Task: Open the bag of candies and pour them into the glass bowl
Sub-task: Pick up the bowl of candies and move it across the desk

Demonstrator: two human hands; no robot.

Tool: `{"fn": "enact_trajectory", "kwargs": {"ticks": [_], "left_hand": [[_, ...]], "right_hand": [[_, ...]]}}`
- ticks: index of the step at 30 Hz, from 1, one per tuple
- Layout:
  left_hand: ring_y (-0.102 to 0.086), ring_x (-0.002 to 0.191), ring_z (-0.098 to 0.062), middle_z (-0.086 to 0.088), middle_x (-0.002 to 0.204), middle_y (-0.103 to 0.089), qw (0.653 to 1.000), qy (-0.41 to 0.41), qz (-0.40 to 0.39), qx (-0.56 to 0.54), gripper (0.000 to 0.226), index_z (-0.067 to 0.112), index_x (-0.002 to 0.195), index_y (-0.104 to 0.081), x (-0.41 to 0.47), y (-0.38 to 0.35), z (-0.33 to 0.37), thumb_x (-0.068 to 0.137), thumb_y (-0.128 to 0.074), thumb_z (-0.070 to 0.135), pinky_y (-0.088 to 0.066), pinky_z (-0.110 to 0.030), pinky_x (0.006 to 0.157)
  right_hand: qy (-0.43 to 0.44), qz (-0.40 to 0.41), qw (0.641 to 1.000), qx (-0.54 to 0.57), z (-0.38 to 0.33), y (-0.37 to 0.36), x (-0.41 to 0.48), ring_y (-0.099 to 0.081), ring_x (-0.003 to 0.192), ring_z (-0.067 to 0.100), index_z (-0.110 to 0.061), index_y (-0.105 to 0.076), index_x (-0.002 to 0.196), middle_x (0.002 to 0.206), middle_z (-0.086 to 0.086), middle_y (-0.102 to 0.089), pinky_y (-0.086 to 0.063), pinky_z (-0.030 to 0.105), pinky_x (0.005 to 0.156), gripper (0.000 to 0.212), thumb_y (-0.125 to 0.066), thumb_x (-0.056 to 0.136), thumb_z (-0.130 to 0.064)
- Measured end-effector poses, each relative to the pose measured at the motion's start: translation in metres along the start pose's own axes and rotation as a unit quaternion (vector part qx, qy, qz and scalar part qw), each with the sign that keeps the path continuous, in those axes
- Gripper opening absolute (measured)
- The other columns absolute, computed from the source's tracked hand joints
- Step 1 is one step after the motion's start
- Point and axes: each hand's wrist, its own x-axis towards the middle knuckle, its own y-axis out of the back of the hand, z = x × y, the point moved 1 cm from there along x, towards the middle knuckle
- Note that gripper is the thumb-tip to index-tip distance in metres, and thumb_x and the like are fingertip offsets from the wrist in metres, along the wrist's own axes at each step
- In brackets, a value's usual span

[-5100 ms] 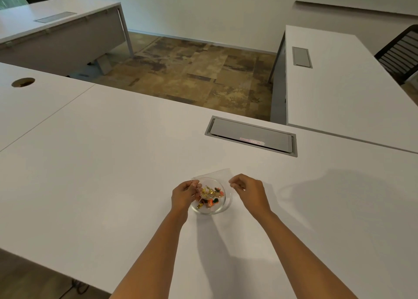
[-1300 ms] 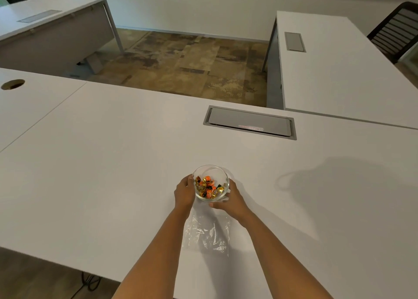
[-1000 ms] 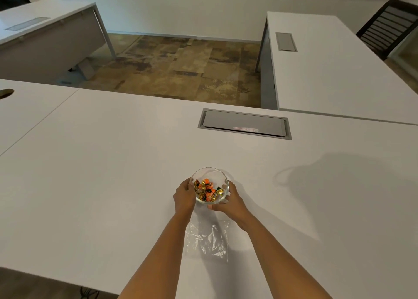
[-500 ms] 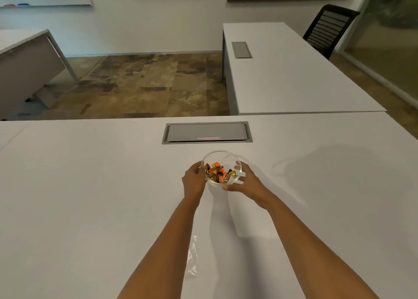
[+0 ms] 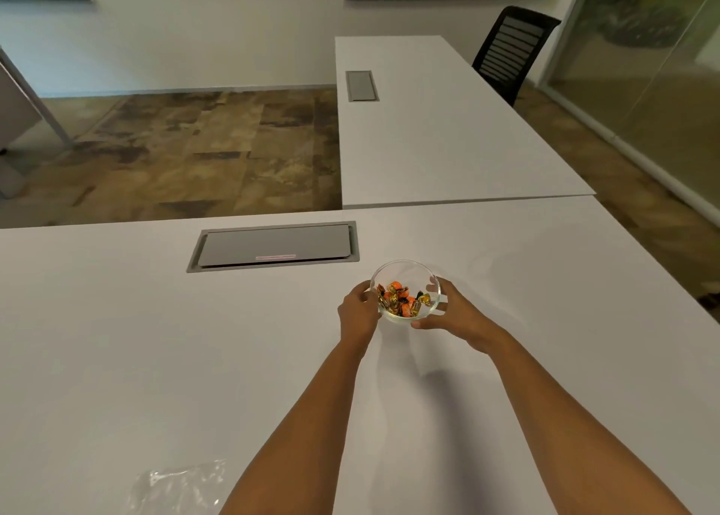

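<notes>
We are cupping the glass bowl of candies between left hand and right hand; smooth glass risks slipping, spilling sweets.

Open white table all round, only the flat empty bag near-left.

Two bare forearms in view, no sleeves down to the bottom edge of the frame. Left hand & right hand both bare: no gloves, no rings, no watch or band at either wrist. Nails too small to tell. Upper arms, shoulders & any clothing out of frame, so nothing worn is visible.
</notes>
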Motion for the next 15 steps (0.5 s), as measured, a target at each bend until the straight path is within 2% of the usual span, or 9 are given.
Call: {"fn": "enact_trajectory", "kwargs": {"ticks": [3,7,15], "left_hand": [[-0.057,0.118,-0.034,-0.018,0.134,-0.056,1.000,0.010,-0.004,0.008,0.038,0.008,0.133,-0.048,0.009,-0.025,-0.002,0.096,-0.045,0.018,-0.050,-0.049,0.099],[-0.055,0.121,-0.034,-0.017,0.136,-0.054,0.999,0.018,-0.010,0.027,0.039,0.008,0.133,-0.047,0.023,-0.054,-0.009,0.096,-0.044,0.020,-0.047,-0.051,0.102],[-0.057,0.118,-0.031,-0.016,0.133,-0.057,0.999,0.029,-0.011,0.038,0.039,0.011,0.132,-0.049,0.036,-0.088,-0.026,0.096,-0.045,0.023,-0.049,-0.050,0.101]], "right_hand": [[-0.016,-0.003,1.000,0.001,0.012,0.021,0.010,-0.041,0.120,0.019,-0.023,-0.026,0.141,0.148,0.006,-0.034,-0.040,0.038,0.102,0.098,-0.083,0.063,-0.006],[-0.040,-0.006,0.999,-0.008,0.029,0.043,0.024,-0.037,0.131,0.026,-0.021,-0.024,0.142,0.149,0.005,-0.032,-0.037,0.042,0.108,0.099,-0.083,0.064,-0.006],[-0.081,-0.025,0.996,-0.012,0.054,0.069,0.041,-0.036,0.134,0.029,-0.018,-0.020,0.143,0.152,0.006,-0.028,-0.034,0.044,0.110,0.100,-0.081,0.065,-0.002]]}}
